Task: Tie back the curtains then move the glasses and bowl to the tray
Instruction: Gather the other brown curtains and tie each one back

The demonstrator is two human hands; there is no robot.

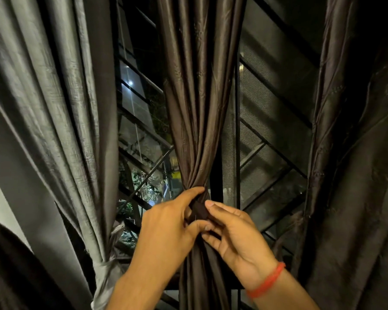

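A dark brown curtain [197,104] hangs in the middle, gathered into a narrow bunch at about waist height. A dark tie-back band [199,210] wraps the bunch. My left hand [168,222] grips the gathered fabric and the band from the left, fingers curled round it. From the right, my right hand [231,231], with a red thread on its wrist, pinches the band's end. At the left a grey curtain [54,113] is bound low down by its own tie [105,264]. A third brown curtain [354,153] hangs at the right. No glasses, bowl or tray are in view.
Behind the curtains is a window with a black metal grille [276,139] and mesh screen; it is night outside, with foliage and lights showing. A pale wall [0,204] shows at the far left.
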